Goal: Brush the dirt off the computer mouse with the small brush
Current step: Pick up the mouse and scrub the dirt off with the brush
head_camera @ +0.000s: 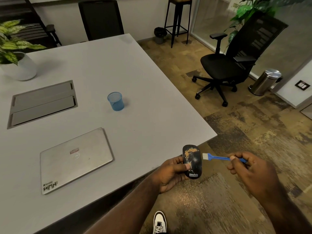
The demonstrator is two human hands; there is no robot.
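Now, with my left hand (170, 174) gripping the mouse (192, 161) and right hand (244, 168) pinching the brush (219, 157), I'd sweep bristles across the orange dirt (190, 152), away from the counter (101, 73).

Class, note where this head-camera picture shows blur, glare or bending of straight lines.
Head view: the floor by the right hand is smeared by motion; a bright glint sits on the mouse; the table edges bow from the wide lens.
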